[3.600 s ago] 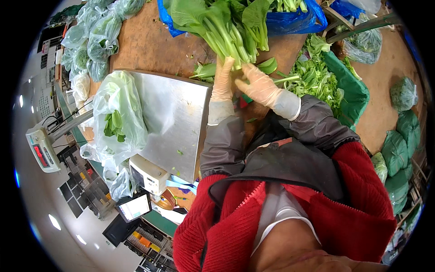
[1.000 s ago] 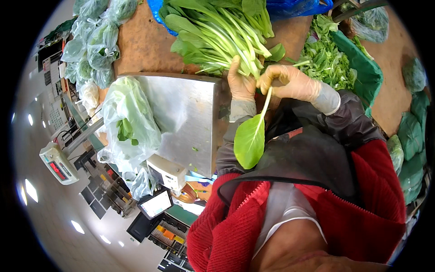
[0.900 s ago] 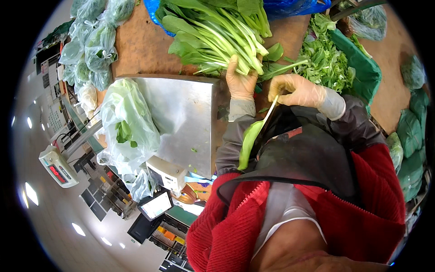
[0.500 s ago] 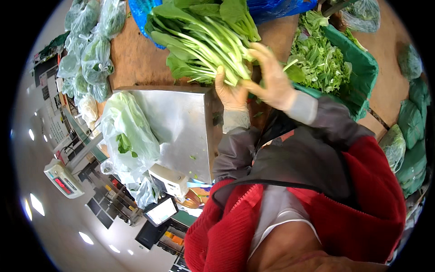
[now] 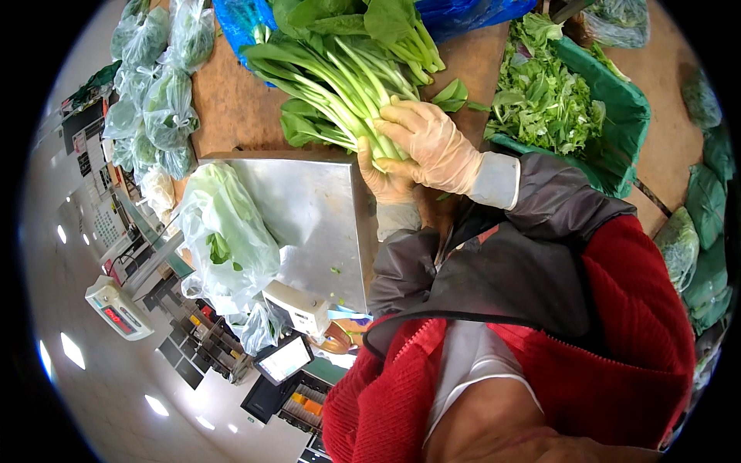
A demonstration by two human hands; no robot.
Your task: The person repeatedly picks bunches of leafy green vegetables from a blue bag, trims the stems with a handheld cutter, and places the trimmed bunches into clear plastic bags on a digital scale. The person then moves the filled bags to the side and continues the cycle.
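Observation:
A bunch of leafy greens with long pale stalks [image 5: 332, 85] lies on the brown table [image 5: 228, 108], its leaves pointing left and away. My left hand [image 5: 382, 181], in a pale glove, grips the stalk ends from below. My gloved right hand [image 5: 432, 143] lies over the same stalk ends from the right, fingers wrapped on them. Both hands are just beyond the far right corner of a steel scale platter [image 5: 309, 224].
A clear plastic bag with a few leaves [image 5: 228, 239] sits on the platter's left side. Bagged greens [image 5: 150, 85] line the left edge. A green crate of frilly lettuce [image 5: 563, 100] stands at right, a blue bag of greens [image 5: 247, 19] behind. More bagged greens [image 5: 706, 231] lie far right.
My right hand held up a single loose leaf a second ago; that leaf is gone from it and the hand has moved up onto the bunch's stalks beside my left hand.

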